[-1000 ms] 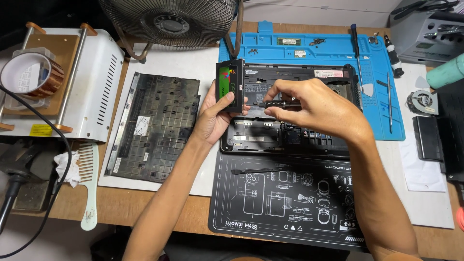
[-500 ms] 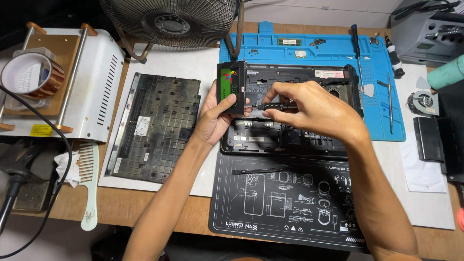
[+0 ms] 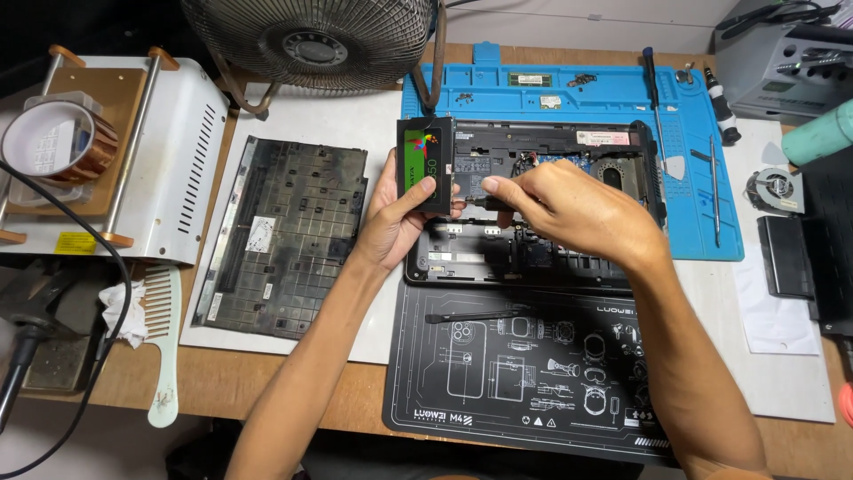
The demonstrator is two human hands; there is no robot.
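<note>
An opened black laptop base (image 3: 569, 151) lies on the desk, straddling a blue work mat (image 3: 613, 93) and a black repair mat (image 3: 533, 373). My left hand (image 3: 400, 218) grips a small black drive with a green label (image 3: 425, 164), tilted up on edge at the laptop's left side. My right hand (image 3: 569, 209) is closed over the laptop's middle, its fingertips pinching something small and dark next to the drive; what it is stays hidden.
A removed laptop bottom cover (image 3: 284, 236) lies to the left. A fan (image 3: 315, 44) stands at the back, a white machine (image 3: 169, 151) with a tape roll (image 3: 58, 142) at far left. Screwdrivers (image 3: 653, 93) and a small cooling fan (image 3: 775, 189) lie on the right.
My left hand has lifted the drive a little higher and tilted it more upright. My right hand has stayed over the laptop's middle.
</note>
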